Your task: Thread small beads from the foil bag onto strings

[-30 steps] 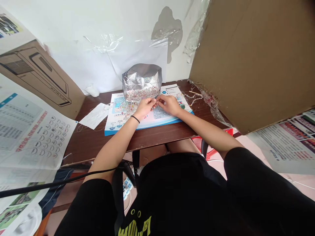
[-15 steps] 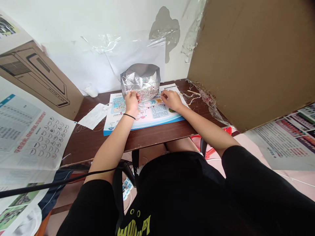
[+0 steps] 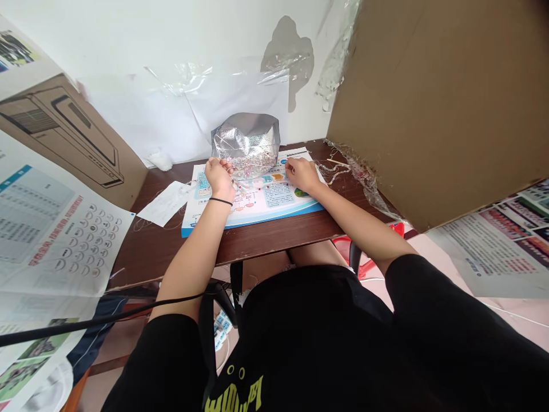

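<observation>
A silvery, foil-lined pouch (image 3: pixel 244 137) stands at the back of the desk, with many small pink, red and clear beads (image 3: pixel 253 166) in its open front. My left hand (image 3: pixel 219 176) is closed at the pouch's left front corner, fingers curled and palm turned partly up. What its fingertips pinch is too small to make out. A pale beaded strand (image 3: pixel 257 183) lies just right of that wrist, across a printed booklet (image 3: pixel 257 216). To the right of the pouch, my right hand (image 3: pixel 301 173) rests low over the booklet, its fingers bent together. Whatever they hold is hidden.
White paper (image 3: pixel 165 203) with loose threads lies at the left. More bead strings (image 3: pixel 334 169) and a crumpled plastic bag (image 3: pixel 364 183) lie at the right. Cardboard sheets (image 3: pixel 429 103) wall in the dark brown desk (image 3: pixel 274 243). A black cable (image 3: pixel 107 317) crosses the lower left.
My left hand has moved left, away from the pouch's middle, and turned its palm up somewhat. My right hand has shifted slightly right. The thin line earlier visible between them no longer shows clearly.
</observation>
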Action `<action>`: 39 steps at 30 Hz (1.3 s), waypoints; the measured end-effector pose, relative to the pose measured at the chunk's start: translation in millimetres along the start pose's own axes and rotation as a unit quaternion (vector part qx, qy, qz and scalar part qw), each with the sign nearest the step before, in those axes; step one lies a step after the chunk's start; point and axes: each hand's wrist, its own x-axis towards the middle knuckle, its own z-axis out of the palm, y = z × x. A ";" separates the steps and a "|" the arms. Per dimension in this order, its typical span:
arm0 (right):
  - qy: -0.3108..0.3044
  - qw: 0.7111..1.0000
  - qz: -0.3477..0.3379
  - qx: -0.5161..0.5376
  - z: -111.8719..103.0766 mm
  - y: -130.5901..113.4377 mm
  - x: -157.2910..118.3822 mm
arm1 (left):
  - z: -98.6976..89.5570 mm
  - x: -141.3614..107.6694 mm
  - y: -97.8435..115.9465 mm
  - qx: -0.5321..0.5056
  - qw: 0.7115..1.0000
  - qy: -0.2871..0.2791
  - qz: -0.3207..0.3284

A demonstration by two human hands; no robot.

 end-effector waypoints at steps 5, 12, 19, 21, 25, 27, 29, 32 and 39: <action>0.016 1.000 0.012 -0.010 -0.1 2.0 -0.1 | -0.8 1.7 3.3 -0.009 1.000 0.016 0.011; -0.001 1.000 0.017 -0.005 2.7 5.1 0.7 | -0.2 -9.6 -2.1 0.008 0.988 -0.082 0.132; 0.047 0.991 -0.073 0.099 4.3 -1.0 -5.1 | -1.9 -33.5 -21.7 0.256 0.898 -0.314 0.170; 0.036 0.978 -0.140 0.151 7.8 -6.4 -8.6 | -3.0 -35.2 -26.7 0.336 0.856 -0.345 0.188; 0.000 0.955 -0.223 0.196 16.1 -15.9 -14.0 | -5.6 -31.5 -32.5 0.420 0.804 -0.358 0.220; -0.010 0.954 -0.218 0.203 17.8 -17.5 -14.8 | -6.7 -28.7 -34.0 0.430 0.796 -0.367 0.217; -0.016 0.956 -0.210 0.207 16.6 -17.7 -14.6 | -7.1 -27.1 -35.0 0.428 0.792 -0.381 0.209; -0.010 0.958 -0.207 0.197 11.7 -17.9 -14.0 | -6.5 -27.6 -35.5 0.425 0.795 -0.383 0.200; 0.028 0.975 -0.168 0.142 8.2 -19.2 -13.5 | -4.5 -31.9 -34.0 0.423 0.801 -0.375 0.196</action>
